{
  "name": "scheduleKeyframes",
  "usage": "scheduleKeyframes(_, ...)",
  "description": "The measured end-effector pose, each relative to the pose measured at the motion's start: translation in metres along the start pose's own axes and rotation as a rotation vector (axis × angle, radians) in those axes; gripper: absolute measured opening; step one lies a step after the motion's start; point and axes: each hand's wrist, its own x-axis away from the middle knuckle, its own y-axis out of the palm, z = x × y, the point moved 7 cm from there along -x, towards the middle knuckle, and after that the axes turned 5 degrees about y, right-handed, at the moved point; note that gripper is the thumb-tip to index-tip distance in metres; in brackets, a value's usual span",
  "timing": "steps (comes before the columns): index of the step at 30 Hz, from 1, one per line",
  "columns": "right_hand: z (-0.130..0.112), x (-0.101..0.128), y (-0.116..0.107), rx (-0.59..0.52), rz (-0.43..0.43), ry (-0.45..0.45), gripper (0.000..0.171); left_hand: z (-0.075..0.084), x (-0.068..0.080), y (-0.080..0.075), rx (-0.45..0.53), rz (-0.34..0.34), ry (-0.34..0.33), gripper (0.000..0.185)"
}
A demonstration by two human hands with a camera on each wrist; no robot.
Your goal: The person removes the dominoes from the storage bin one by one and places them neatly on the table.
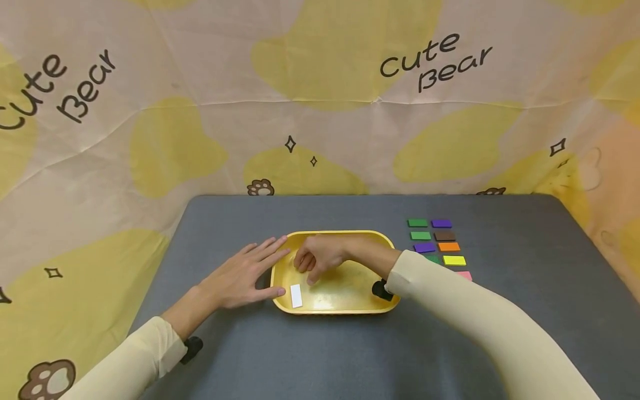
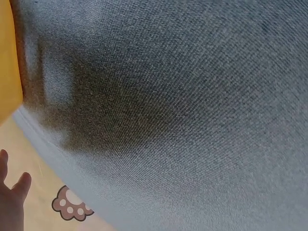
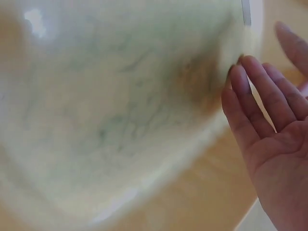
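Note:
A yellow tray point(image 1: 350, 304) lies on the grey table, and a white rectangular tile point(image 1: 296, 296) sits inside near its left end. My left hand point(image 1: 245, 276) spreads its fingers at the tray's left side, with fingertips and thumb at the rim. Inside the tray, my right hand point(image 1: 322, 256) points downward, its fingers bent and its thumb apart from them. The right wrist view has this hand point(image 3: 274, 130) with long, loosely bent fingers close to the tray's glossy surface. A thin brown edge shows by the fingertips there; what it is I cannot tell.
Right of the tray, small coloured tiles lie in two columns, among them a purple tile point(image 1: 441, 224), an orange tile point(image 1: 449, 246) and a yellow tile point(image 1: 454, 260). My right forearm partly covers the nearest ones. A patterned cloth point(image 1: 320, 128) hangs behind the table.

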Motion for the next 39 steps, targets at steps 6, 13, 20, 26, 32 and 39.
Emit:
scheduleKeyframes(6,-0.003,-0.006,0.006,0.011,-0.017,-0.024,0.041,-0.001,0.000,0.001,0.006,-0.003,0.003,0.084)
scheduleKeyframes(13,-0.007,-0.008,0.010,0.006,-0.026,-0.017,0.039,-0.001,0.000,0.001,0.016,-0.008,0.005,0.083)
scheduleKeyframes(20,-0.010,-0.008,0.013,0.006,-0.052,-0.016,0.034,-0.001,-0.001,0.001,0.014,-0.012,0.003,0.083)
scheduleKeyframes(26,-0.012,-0.009,0.016,0.049,-0.044,-0.012,0.034,-0.002,0.000,0.001,0.010,-0.012,0.003,0.083)
scheduleKeyframes(32,-0.014,-0.007,0.019,0.026,-0.065,-0.016,0.036,-0.002,0.000,0.002,0.009,-0.012,0.001,0.084)
scheduleKeyframes(39,-0.015,-0.004,0.021,0.013,-0.089,-0.008,0.037,-0.002,0.000,0.001,0.003,-0.004,0.005,0.083)
